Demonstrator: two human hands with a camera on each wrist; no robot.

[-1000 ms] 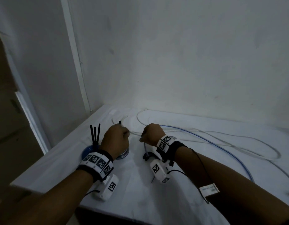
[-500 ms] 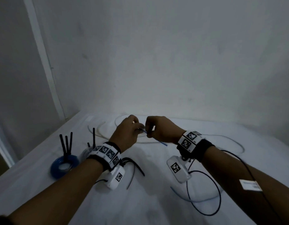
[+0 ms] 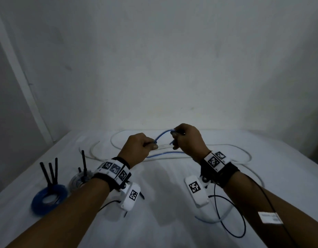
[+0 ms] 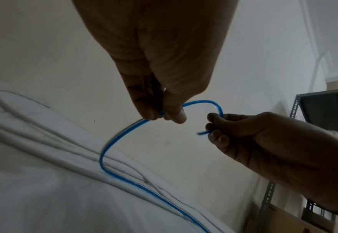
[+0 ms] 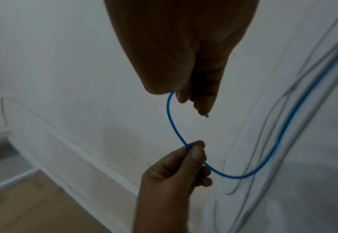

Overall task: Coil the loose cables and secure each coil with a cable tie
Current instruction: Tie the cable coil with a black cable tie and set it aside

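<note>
A thin blue cable (image 3: 161,136) arches between my two hands above the white table (image 3: 154,221). My left hand (image 3: 152,144) pinches it between thumb and fingertips (image 4: 160,114), and from there it drops to the table and trails away (image 4: 112,171). My right hand (image 3: 174,138) pinches the cable near its free end (image 5: 207,116), which sticks out a short way past the fingers (image 4: 216,124). White cables (image 3: 240,151) lie in loose loops behind the hands.
A coiled blue cable (image 3: 49,197) with black cable ties (image 3: 51,173) standing up lies at the table's front left. Beside it sits a clear coil (image 3: 78,181) with another black tie. A wall (image 3: 172,68) stands close behind the table.
Both hands came away from the coils at the left, rose over the middle of the table and took up the blue cable's end. They have drawn apart, and the cable now arches between them.
</note>
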